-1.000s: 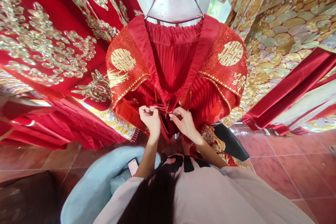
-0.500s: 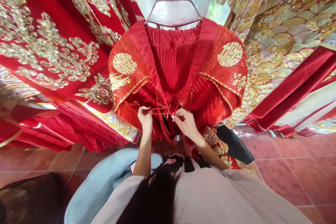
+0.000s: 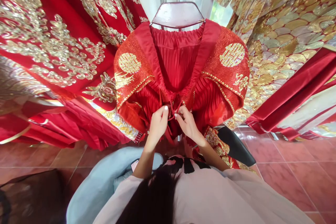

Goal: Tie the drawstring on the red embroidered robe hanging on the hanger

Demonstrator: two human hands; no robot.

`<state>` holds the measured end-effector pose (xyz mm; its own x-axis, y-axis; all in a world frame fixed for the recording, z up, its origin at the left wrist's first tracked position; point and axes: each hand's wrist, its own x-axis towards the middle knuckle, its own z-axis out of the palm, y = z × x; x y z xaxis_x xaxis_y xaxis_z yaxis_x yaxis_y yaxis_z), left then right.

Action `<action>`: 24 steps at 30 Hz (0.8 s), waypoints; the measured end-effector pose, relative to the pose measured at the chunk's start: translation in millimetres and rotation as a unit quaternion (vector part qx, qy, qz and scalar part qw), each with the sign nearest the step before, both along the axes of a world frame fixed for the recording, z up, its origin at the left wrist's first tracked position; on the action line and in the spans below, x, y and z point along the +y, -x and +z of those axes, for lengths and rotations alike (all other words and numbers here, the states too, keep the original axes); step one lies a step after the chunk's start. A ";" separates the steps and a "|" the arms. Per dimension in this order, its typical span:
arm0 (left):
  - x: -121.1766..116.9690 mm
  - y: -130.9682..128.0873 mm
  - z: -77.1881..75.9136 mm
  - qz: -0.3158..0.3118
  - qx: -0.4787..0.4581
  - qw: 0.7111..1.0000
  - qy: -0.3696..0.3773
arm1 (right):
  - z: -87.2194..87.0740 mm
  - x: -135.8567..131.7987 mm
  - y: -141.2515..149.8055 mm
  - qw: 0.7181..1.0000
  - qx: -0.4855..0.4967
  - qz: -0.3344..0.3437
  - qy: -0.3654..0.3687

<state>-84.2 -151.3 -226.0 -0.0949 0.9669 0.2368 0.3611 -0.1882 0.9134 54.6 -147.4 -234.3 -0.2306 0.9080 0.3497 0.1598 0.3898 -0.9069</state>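
Red tie cords (image 3: 171, 107) between both hands' fingertips

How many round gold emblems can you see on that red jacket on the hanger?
2. One gold emblem sits on the left shoulder panel of the red jacket, the other gold emblem on the right shoulder panel. Folds lower down may hide more.

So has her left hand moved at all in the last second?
Yes. The left hand has slid rightward along the red jacket, toward its centre ties, and now sits close beside the right hand.
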 end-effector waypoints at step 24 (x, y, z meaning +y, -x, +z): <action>60.6 113.0 138.6 0.225 0.147 0.902 -0.338 | 134.4 78.9 -163.1 0.961 -0.123 -0.162 -0.187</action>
